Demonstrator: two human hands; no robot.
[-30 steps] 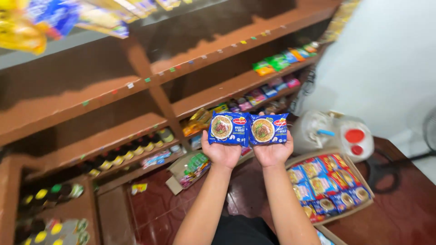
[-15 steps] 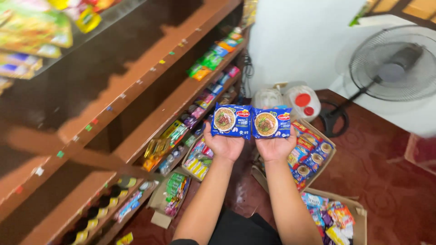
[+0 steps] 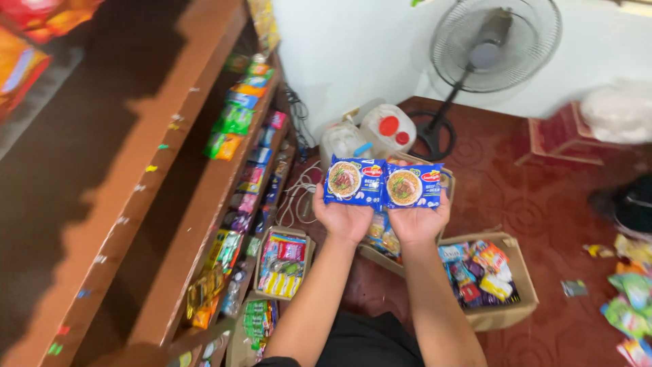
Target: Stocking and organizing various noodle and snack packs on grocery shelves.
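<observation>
I hold two blue instant-noodle packets side by side, flat and face up, in front of me. My left hand (image 3: pixel 345 219) is under the left noodle packet (image 3: pixel 354 181). My right hand (image 3: pixel 418 223) is under the right noodle packet (image 3: pixel 412 185). Both palms face up with fingers curled on the packets' lower edges. Below my hands an open cardboard box of similar packets (image 3: pixel 380 239) is partly hidden by my wrists.
Brown wooden shelves (image 3: pixel 197 204) with snack packets run along the left. On the red floor stand a cardboard box of mixed snacks (image 3: pixel 506 299), a small box of sweets (image 3: pixel 284 264), two plastic jugs (image 3: pixel 387 126) and a standing fan (image 3: pixel 494 44). Loose packets (image 3: pixel 628 292) lie at right.
My view has swung right and down, from the shelves toward the floor, fan and boxes. Both hands keep the two packets held together in the same way.
</observation>
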